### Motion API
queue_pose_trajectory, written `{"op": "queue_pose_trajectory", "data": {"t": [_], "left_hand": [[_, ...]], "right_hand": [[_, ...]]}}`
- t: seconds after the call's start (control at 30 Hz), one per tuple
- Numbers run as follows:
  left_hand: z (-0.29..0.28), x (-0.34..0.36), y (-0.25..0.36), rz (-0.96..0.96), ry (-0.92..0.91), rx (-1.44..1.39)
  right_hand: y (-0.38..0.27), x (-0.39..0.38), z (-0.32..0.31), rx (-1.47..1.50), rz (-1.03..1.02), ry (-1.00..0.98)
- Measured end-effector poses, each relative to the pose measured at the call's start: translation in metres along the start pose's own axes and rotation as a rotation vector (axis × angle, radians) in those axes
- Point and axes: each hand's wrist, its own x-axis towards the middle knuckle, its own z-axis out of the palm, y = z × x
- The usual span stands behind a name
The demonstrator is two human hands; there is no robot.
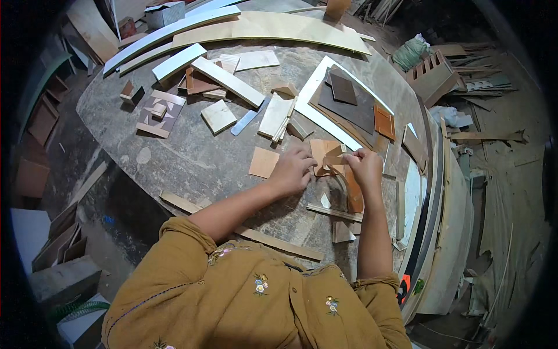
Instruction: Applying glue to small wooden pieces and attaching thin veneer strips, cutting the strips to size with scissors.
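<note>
My right hand point(365, 168) pinches a thin tan wooden strip point(332, 160) above a light orange wood square point(319, 149) with small blocks on it. An orange-brown piece point(353, 195) lies under that hand. My left hand point(290, 173) is open, its fingers loosely curved and apart at the left side of those pieces. Beside it lies a plain peach-coloured square point(263, 161). Thin pale offcuts and a strip point(333, 212) lie below the hands.
The worktable point(180, 157) holds scattered boards, a white board point(308, 90) under dark panels, and a patterned square piece point(174, 116). Long curved strips point(273, 26) line the back. A saw's orange handle point(404, 285) is at lower right. Stacked scrap wood point(436, 78) surrounds the table.
</note>
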Motion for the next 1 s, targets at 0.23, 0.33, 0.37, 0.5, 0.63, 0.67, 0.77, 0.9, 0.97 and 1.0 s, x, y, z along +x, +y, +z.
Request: {"op": "queue_pose_trajectory", "data": {"t": [0.23, 0.33, 0.37, 0.5, 0.63, 0.67, 0.77, 0.9, 0.97, 1.0], "left_hand": [[0.000, 0.006, 0.010, -0.037, -0.064, -0.065], [0.000, 0.010, 0.011, 0.022, -0.082, 0.030], [0.003, 0.009, 0.009, 0.060, -0.111, 0.084], [0.011, 0.004, 0.006, 0.104, -0.219, 0.148], [0.012, 0.002, 0.004, 0.097, -0.233, 0.176], [0.013, 0.002, 0.003, 0.095, -0.233, 0.187], [0.016, 0.006, 0.003, 0.105, -0.264, 0.236], [0.019, 0.010, 0.005, 0.117, -0.305, 0.264], [0.020, 0.011, 0.004, 0.120, -0.291, 0.274], [0.020, 0.011, 0.004, 0.121, -0.291, 0.269]], "right_hand": [[-0.004, 0.005, 0.013, -0.035, -0.011, 0.076], [-0.011, 0.006, 0.018, -0.074, -0.036, 0.094], [-0.013, 0.007, 0.019, -0.100, -0.042, 0.103], [-0.018, 0.008, 0.020, -0.159, -0.040, 0.096], [-0.021, 0.010, 0.022, -0.168, -0.050, 0.112], [-0.024, 0.010, 0.021, -0.170, -0.044, 0.104], [-0.024, 0.011, 0.023, -0.172, -0.072, 0.142], [-0.022, 0.013, 0.026, -0.204, -0.040, 0.128], [-0.023, 0.013, 0.026, -0.208, -0.038, 0.121], [-0.024, 0.013, 0.026, -0.222, -0.048, 0.137]]}}
